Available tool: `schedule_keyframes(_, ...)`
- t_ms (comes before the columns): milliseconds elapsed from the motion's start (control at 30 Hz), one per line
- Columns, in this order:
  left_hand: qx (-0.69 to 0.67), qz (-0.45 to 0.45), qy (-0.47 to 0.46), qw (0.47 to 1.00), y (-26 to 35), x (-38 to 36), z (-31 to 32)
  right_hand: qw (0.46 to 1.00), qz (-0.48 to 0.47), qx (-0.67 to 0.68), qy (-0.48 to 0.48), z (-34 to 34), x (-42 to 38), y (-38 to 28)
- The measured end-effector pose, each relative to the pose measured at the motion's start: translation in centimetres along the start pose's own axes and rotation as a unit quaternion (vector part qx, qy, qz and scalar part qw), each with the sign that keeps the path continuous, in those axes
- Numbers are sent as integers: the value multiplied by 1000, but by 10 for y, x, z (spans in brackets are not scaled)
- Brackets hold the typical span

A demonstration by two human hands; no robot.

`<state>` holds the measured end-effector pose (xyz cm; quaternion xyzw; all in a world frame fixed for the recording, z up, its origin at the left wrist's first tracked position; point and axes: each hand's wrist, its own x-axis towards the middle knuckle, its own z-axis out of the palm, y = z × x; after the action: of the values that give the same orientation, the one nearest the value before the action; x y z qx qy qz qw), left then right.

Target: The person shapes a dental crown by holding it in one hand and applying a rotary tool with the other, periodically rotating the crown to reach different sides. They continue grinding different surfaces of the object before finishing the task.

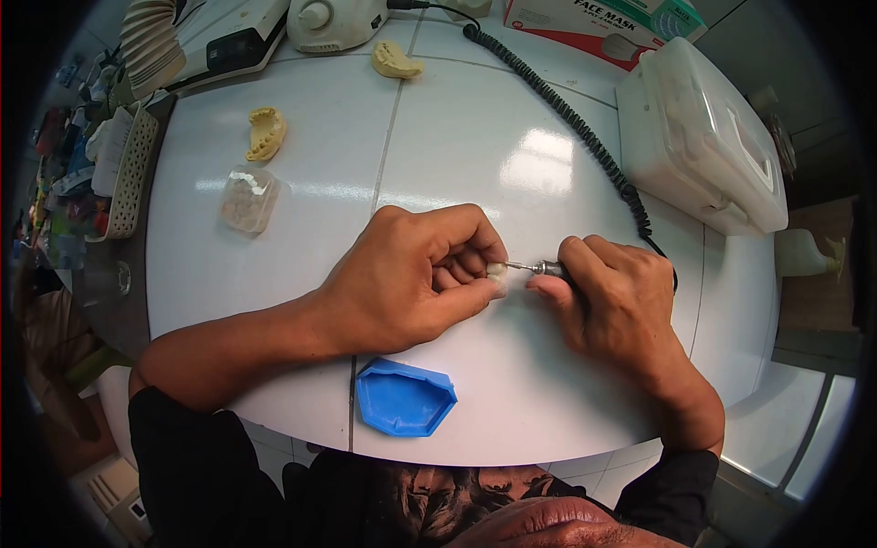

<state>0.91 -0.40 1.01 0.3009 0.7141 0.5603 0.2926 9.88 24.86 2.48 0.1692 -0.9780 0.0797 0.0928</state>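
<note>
Over the middle of the white tabletop, my left hand point(406, 274) pinches a small whitish dental piece point(496, 271) between thumb and index finger. My fingers cover part of it, so its exact shape is hard to make out. My right hand point(621, 297) is closed around a dental handpiece point(552, 268), with the thumb stretched along below it. The thin bur at its tip points left and meets or nearly meets the whitish piece. Below my left hand lies a blue rubber mould point(405, 399), its hollow facing up.
Two yellow dental casts point(266, 134) and a clear box point(248, 199) of small pieces are on the table. A coiled black cord point(575, 110) runs from the control unit point(333, 23) toward my right hand. A white plastic case point(703, 137) and a face mask box point(603, 27) stand at right.
</note>
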Motion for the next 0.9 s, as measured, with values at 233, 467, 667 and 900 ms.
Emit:
schedule_keyframes(233, 7, 7, 1, 1000, -2, 0, 0, 1000, -11, 11, -2, 0, 1, 1)
schedule_keyframes(467, 23, 26, 16, 999, -1, 0, 1, 999, -8, 28, 13, 2, 0, 4)
schedule_keyframes(667, 30, 62, 48, 996, -6, -2, 3, 999, 11, 31, 22, 3, 0, 3)
schedule_keyframes(900, 8, 23, 66, 998, 1, 0, 4, 999, 6, 25, 25, 3, 0, 3)
